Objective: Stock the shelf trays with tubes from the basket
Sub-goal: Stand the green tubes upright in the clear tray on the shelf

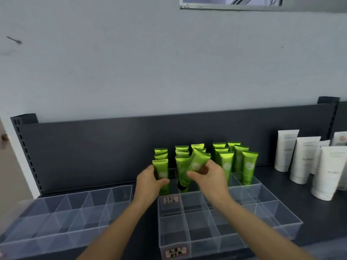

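Several green tubes (246, 167) stand cap-down in the back rows of a clear divided tray (262, 209) on the dark shelf. My left hand (150, 182) grips an upright green tube (161, 171) at the tray's left column. A tilted green tube (191, 167), black cap pointing down over a middle compartment, is held by my right hand (208, 177). The basket is out of view.
A second clear divided tray (62, 218) lies to the left with nothing in its compartments. Several white tubes (304, 160) stand on the shelf at the right. A dark back panel (93, 147) rises behind the trays, below a pale wall.
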